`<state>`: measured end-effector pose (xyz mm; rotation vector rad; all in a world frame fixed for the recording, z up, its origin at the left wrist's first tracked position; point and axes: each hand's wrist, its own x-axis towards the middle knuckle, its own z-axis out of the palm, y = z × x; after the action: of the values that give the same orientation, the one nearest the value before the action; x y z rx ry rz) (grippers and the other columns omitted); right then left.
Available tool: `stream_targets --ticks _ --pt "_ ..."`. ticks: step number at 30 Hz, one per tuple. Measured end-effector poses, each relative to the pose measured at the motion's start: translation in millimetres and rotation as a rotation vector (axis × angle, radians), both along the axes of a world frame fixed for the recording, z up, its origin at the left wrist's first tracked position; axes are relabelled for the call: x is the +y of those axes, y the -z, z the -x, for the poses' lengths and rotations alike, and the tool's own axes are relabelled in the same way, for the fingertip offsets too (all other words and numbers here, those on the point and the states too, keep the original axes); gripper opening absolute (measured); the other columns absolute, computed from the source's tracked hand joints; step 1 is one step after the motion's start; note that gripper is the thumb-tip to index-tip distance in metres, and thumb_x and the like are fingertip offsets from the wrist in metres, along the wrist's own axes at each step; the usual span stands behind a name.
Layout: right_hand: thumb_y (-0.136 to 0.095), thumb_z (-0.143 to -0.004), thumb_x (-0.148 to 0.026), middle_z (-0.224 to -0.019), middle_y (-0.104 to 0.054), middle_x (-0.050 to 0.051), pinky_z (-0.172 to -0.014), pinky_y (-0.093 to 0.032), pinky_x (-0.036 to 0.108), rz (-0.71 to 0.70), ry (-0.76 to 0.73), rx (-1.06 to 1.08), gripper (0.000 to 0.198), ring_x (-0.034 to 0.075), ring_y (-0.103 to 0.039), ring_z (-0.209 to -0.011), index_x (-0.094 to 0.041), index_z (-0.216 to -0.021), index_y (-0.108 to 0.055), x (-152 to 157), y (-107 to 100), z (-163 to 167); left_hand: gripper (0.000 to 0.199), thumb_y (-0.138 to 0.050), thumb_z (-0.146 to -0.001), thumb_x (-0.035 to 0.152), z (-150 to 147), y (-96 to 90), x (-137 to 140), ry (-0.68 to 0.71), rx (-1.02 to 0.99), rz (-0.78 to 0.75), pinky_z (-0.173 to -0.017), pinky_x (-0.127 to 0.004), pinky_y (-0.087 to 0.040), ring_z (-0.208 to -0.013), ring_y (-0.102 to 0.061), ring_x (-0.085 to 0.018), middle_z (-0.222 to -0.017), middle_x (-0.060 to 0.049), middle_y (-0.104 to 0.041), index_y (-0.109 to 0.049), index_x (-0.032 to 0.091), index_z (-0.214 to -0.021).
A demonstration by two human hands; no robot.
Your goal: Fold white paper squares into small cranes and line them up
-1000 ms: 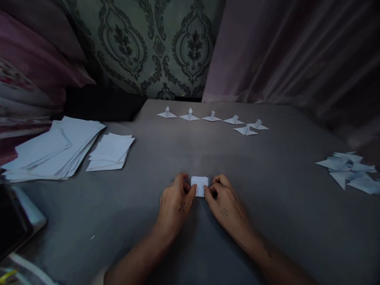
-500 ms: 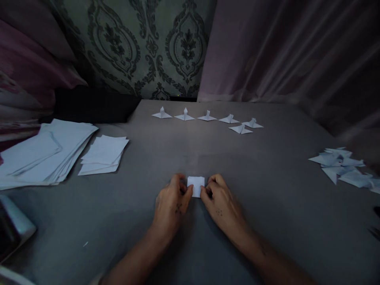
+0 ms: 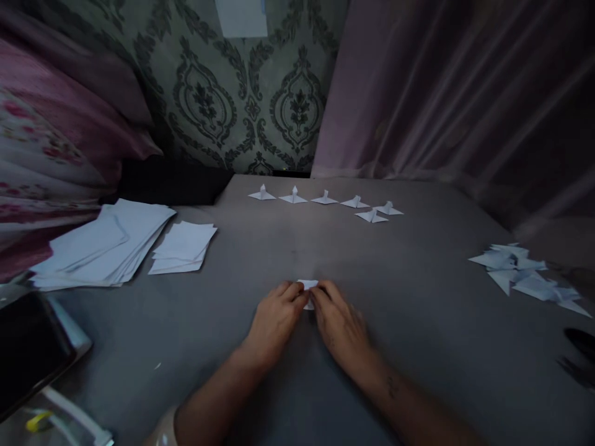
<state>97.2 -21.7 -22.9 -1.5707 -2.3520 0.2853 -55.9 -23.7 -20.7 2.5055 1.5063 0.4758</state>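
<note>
A small folded piece of white paper lies on the grey table in front of me, largely covered by my fingers. My left hand grips its left side with thumb and fingers pinched together. On the right side, my right hand pinches the same paper, its fingertips close to those of the left. A strip of paper shows above the fingertips and another bit below them. The fold between the hands is hidden.
Several folded paper figures stand in a row at the far edge; more lie heaped at right. Large sheets and smaller sheets are stacked at left. A dark-screened device sits near left, black scissors-like handles far right.
Both hands have closed in over the paper, covering more of it, and less of its flat face shows. The camera view has shifted, bringing more of the left-hand device into sight.
</note>
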Motion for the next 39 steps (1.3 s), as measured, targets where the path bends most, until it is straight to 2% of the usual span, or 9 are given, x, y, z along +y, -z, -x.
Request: stream_targets --ticks 9,14,18,21,26,34,37,39 --pt "-0.037 -0.096 -0.025 -0.115 -0.062 0.006 -0.072 -0.052 0.029 -0.023 -0.07 0.024 0.03 0.019 -0.064 -0.095 -0.025 -0.119 -0.057 -3 -2 -8 0.032 -0.046 -0.092 0.02 13 7.8 -8 0.031 0.038 -0.057 -0.081 -0.037 -0.048 -0.102 -0.057 -0.024 -0.126 -0.007 -0.061 -0.057 0.022 -0.122" --pt "-0.039 -0.095 -0.026 -0.132 -0.055 0.007 -0.092 -0.048 0.039 -0.021 -0.117 -0.031 0.036 0.023 -0.059 -0.108 -0.02 -0.128 -0.053 -11 -4 -20 0.038 -0.043 -0.094 0.034 29 5.7 -10 0.137 0.014 -0.028 -0.091 -0.04 -0.043 -0.111 -0.051 -0.024 -0.136 -0.006 -0.052 -0.05 0.025 -0.131" --pt "-0.04 -0.094 -0.038 -0.141 -0.046 0.006 -0.093 -0.045 0.047 -0.022 -0.157 -0.121 0.046 0.028 -0.058 -0.109 -0.026 -0.138 -0.042 -20 -10 -25 0.043 -0.04 -0.094 0.038 37 3.9 -7 0.215 0.013 -0.003 -0.095 -0.042 -0.04 -0.116 -0.047 -0.024 -0.14 -0.008 -0.048 -0.043 0.025 -0.135" --pt "-0.036 -0.095 -0.039 -0.145 -0.04 0.004 -0.092 -0.045 0.046 -0.034 -0.221 -0.166 0.044 0.027 -0.057 -0.108 -0.03 -0.138 -0.041 -23 -14 -27 0.039 -0.038 -0.095 0.037 42 4.4 -6 0.273 0.022 -0.003 -0.098 -0.043 -0.038 -0.12 -0.044 -0.024 -0.142 -0.007 -0.045 -0.047 0.025 -0.132" --pt "-0.031 -0.097 -0.04 -0.146 -0.039 0.005 -0.095 -0.042 0.044 -0.021 -0.26 -0.223 0.043 0.025 -0.056 -0.109 -0.031 -0.136 -0.045 -22 -17 -30 0.037 -0.034 -0.097 0.036 53 5.0 -4 0.345 0.072 -0.013 -0.1 -0.042 -0.035 -0.128 -0.039 -0.024 -0.141 -0.005 -0.047 -0.053 0.027 -0.127" --pt "-0.029 -0.097 -0.041 -0.148 -0.036 0.003 -0.097 -0.04 0.044 0.009 -0.281 -0.239 0.044 0.026 -0.052 -0.114 -0.033 -0.137 -0.044 -21 -15 -44 0.039 -0.031 -0.097 0.041 55 1.2 -8 0.302 0.098 0.056 -0.096 -0.041 -0.038 -0.13 -0.038 -0.025 -0.142 -0.003 -0.045 -0.05 0.031 -0.13" --pt "-0.031 -0.097 -0.042 -0.146 -0.039 0.003 -0.098 -0.038 0.046 0.04 -0.244 -0.214 0.042 0.028 -0.049 -0.119 -0.035 -0.135 -0.047 -23 -15 -54 0.037 -0.035 -0.096 0.04 52 -3.4 -7 0.31 0.04 0.05 -0.1 -0.041 -0.036 -0.127 -0.04 -0.024 -0.138 -0.004 -0.051 -0.055 0.027 -0.125" --pt "-0.033 -0.096 -0.042 -0.144 -0.042 0.005 -0.098 -0.038 0.044 0.058 -0.226 -0.166 0.041 0.027 -0.048 -0.12 -0.034 -0.131 -0.052 -22 -19 -56 0.036 -0.036 -0.096 0.037 48 -8.3 -3 0.32 -0.021 0.046 -0.1 -0.038 -0.037 -0.121 -0.046 -0.022 -0.128 -0.007 -0.058 -0.062 0.023 -0.116"
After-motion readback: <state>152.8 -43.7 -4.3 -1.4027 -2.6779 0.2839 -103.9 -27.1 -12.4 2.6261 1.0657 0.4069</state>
